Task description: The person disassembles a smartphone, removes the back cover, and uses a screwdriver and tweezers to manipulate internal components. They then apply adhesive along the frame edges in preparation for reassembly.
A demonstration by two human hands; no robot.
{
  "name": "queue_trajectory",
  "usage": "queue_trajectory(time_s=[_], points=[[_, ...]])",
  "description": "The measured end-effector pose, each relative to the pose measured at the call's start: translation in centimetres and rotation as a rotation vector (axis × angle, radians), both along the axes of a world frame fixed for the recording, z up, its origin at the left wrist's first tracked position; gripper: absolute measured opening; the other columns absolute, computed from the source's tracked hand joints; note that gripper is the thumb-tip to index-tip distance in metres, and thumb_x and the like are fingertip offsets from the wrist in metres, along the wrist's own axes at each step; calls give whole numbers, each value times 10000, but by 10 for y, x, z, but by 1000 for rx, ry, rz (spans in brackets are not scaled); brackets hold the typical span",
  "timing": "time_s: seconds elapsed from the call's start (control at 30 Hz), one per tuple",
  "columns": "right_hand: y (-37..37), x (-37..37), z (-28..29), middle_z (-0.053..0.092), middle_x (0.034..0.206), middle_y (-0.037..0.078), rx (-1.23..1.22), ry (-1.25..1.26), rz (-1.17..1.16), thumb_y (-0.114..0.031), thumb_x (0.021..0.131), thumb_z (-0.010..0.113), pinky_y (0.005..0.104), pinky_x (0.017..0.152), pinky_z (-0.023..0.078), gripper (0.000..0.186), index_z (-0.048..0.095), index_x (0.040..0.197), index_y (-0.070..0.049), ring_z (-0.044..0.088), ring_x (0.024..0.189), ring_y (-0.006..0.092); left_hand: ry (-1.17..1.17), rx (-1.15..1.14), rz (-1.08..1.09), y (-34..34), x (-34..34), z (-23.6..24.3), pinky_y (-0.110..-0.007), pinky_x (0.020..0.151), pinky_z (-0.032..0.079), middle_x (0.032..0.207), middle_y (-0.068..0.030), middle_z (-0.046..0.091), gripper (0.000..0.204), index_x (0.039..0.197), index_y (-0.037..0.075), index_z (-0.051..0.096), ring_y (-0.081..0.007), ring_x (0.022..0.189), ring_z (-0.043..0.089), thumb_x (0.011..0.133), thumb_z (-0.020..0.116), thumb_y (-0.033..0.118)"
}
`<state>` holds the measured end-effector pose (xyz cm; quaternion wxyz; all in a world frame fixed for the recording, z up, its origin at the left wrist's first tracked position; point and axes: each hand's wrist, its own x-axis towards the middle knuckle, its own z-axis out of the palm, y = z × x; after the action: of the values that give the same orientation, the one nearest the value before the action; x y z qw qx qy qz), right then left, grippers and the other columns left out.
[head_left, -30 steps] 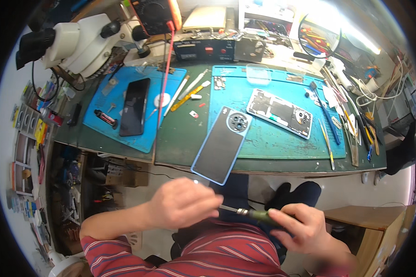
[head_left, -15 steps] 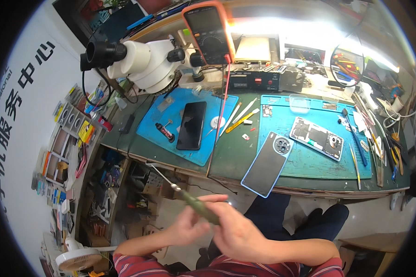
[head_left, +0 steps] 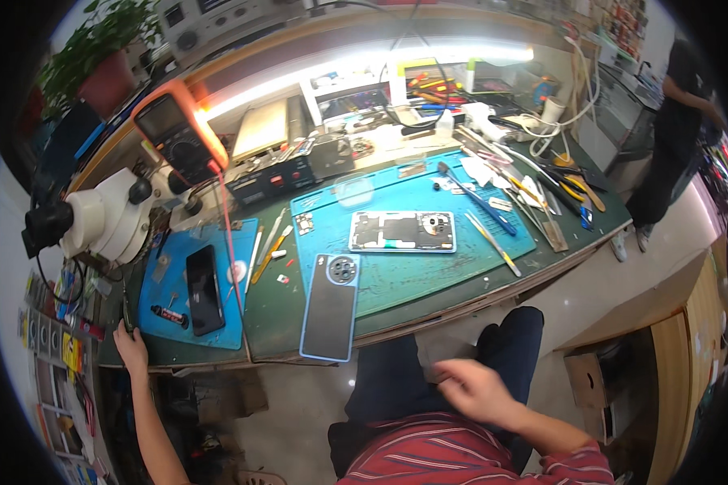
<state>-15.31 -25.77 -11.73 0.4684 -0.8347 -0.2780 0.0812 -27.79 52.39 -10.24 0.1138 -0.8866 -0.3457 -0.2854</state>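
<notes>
At the left end of the workbench, my left hand [head_left: 129,349] is closed around a slim green-handled tool [head_left: 127,318], which points away from me. Close to its right on a blue mat lie a black-screened phone [head_left: 205,291] and a small dark tube [head_left: 170,316]. My right hand [head_left: 479,391] hangs over my lap, smeared by motion, its fingers hard to make out. In front of it, a phone back cover with a blue edge [head_left: 328,311] sticks out slightly past the bench edge. Beyond that, an opened phone [head_left: 402,232] shows its inner parts on a larger blue mat [head_left: 429,283].
An orange-framed multimeter [head_left: 178,133] and a white microscope [head_left: 97,212] stand at the back left. A red lead [head_left: 227,214] runs down across the left mat. Tweezers [head_left: 493,242], a blue brush [head_left: 481,200] and pliers [head_left: 570,187] lie right. Another person [head_left: 675,121] stands far right.
The view has turned right. My hands, together on the green-handled tool before, are now apart: the left has carried it to the bench's left end, while the right has let go.
</notes>
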Motion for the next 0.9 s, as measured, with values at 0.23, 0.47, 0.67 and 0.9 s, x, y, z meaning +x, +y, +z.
queue_trajectory(time_s=[0.23,0.47,0.67,0.9], points=[[-259,-165,-239,672,1324,271,-501,499,-1151,-285,1006,659,469,1020,526,515,596,1386,56,662,1228,372,-204,135,-45,-98,33,26,-484,1059,456,1376,-222,623,433,1453,-16,553,-390,1271,570,1082,575,206],[-208,-244,-234,669,1327,244,313,1351,-1573,-469,1063,554,456,1035,532,631,597,1401,63,641,1256,359,220,-185,-757,-334,-36,-81,-530,1028,420,1238,-211,582,473,1282,-6,573,-415,1173,540,845,718,101],[-198,-189,-259,672,1319,234,436,1518,-1416,-449,1065,558,452,1020,538,613,597,1401,62,642,1244,343,794,-1164,-507,-409,-65,-206,-549,986,501,1172,-279,692,443,1388,25,568,-460,1156,636,988,637,205],[-214,-155,-245,675,1310,222,407,1603,-1251,-425,1067,562,448,1002,545,591,597,1401,62,644,1230,325,945,-1001,-591,-401,-17,-163,-476,871,563,1129,-216,724,364,1342,43,616,-408,1033,700,1011,601,194]])
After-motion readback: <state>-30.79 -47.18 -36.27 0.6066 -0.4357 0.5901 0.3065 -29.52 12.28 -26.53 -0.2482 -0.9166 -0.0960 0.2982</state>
